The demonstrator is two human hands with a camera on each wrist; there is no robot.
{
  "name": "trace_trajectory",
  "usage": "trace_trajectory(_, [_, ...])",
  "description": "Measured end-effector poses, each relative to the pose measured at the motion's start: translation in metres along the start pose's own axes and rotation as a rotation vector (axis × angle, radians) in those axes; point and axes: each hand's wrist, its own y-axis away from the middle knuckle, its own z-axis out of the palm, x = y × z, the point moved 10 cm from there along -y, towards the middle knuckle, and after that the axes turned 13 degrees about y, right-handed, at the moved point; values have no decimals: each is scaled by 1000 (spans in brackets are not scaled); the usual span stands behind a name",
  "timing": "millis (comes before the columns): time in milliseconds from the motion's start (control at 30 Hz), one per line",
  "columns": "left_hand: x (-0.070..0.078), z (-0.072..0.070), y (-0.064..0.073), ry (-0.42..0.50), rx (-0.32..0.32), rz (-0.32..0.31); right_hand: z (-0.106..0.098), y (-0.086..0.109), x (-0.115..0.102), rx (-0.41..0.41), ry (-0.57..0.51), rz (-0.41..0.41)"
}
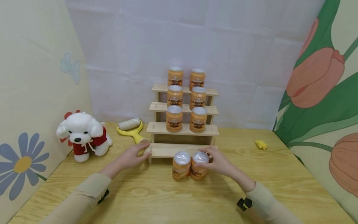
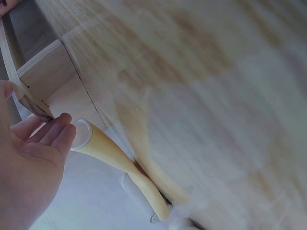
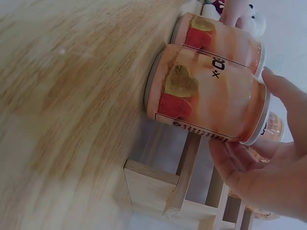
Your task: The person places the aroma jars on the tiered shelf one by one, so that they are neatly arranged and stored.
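Note:
A four-step wooden shelf (image 1: pixel 165 151) stands on the table with its lowest step toward me. My left hand (image 1: pixel 134 157) holds the left end of that step, thumb in front and fingers at the end of the board (image 2: pixel 36 108). Just before the step, two orange cans with silver lids stand upright, side by side. My right hand (image 1: pixel 219 162) grips the right can (image 3: pixel 211 98) near its lid, thumb on one side and fingers on the other. The left can (image 1: pixel 180 172) stands close against it, untouched by either hand in the head view.
Pairs of matching cans (image 1: pixel 174 121) occupy the three upper steps. Left of the shelf lie a yellow-handled lint roller (image 1: pixel 130 124) and a white plush dog (image 1: pixel 84 132) in red. A small yellow object (image 1: pixel 261 144) lies at right on the wooden table (image 1: pixel 156 202).

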Motion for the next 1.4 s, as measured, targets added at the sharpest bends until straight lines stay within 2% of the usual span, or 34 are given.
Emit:
trace_trajectory(467, [2,0,1,2,-9,-1,11,0,-20,-90,-61,-104])
trace_trajectory(733, [5,1,0,10,-8,15,11,5,-27,-103,-39,-176])
trace_trajectory(833, [5,0,0,13,-3,20,11,7,-28,-113,-38,-180])
trace_trajectory(967, [3,0,0,12,2,17,12,10,-24,-116,-77,-129])
trace_trajectory(1200, [2,0,0,-2,5,18,20,13,-12,-81,-193,53])
trace_trajectory(1400, [3,0,0,-8,6,22,25,13,-10,-62,-219,90])
